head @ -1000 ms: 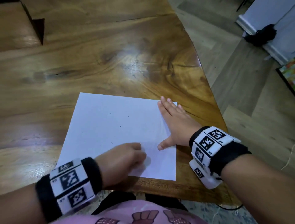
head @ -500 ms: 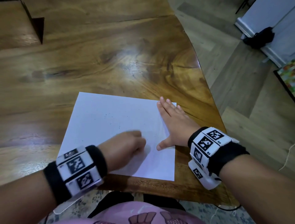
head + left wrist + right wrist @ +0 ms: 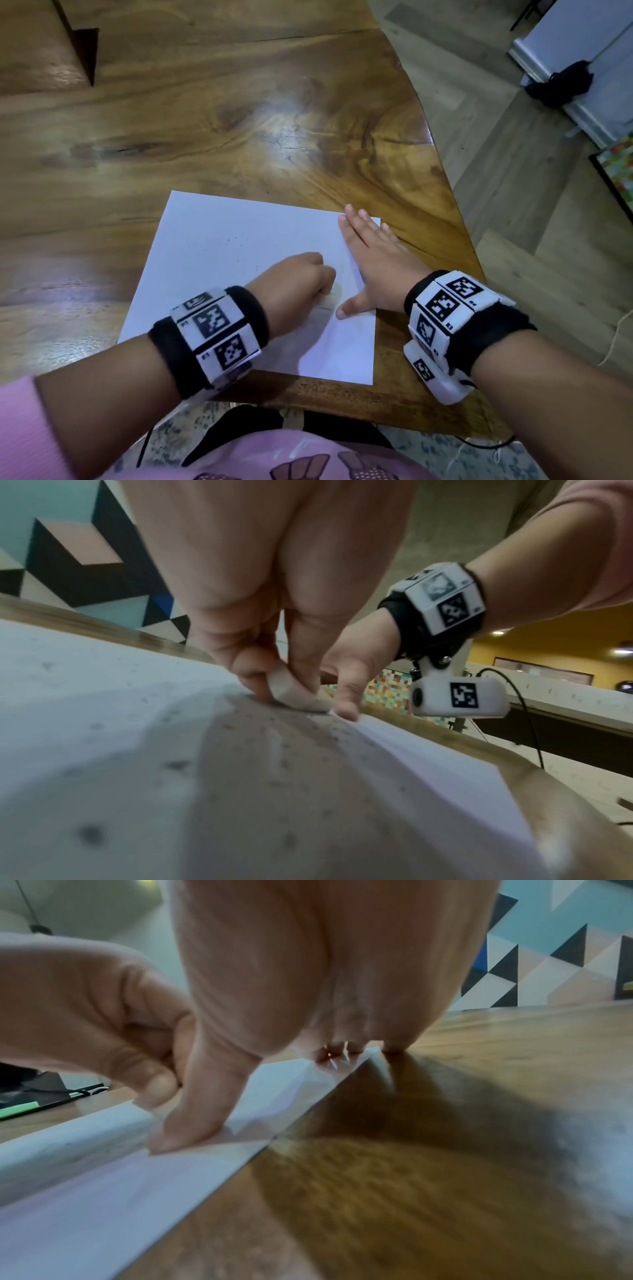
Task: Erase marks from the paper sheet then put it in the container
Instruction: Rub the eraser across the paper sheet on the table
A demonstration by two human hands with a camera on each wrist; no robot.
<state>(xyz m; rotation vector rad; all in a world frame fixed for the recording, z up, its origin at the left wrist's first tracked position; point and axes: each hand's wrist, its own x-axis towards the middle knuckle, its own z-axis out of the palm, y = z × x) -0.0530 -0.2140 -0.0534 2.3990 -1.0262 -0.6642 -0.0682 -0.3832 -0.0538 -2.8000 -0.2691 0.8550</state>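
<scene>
A white paper sheet lies flat near the front edge of the wooden table, dotted with small dark crumbs. My left hand is curled in a fist over the sheet's lower middle. In the left wrist view its fingers pinch a small white eraser whose tip touches the paper. My right hand lies flat with straight fingers on the sheet's right edge, thumb pressed on the paper. A faint pencil line shows between the two hands. No container is in view.
The table's right edge curves away to a wood-look floor. A dark triangular gap sits at the table's far left. A black bundle lies by a white unit on the floor at the far right.
My left hand has slid up and to the right across the sheet with the eraser, closer to the right thumb. The right hand has stayed pressed on the paper's edge.
</scene>
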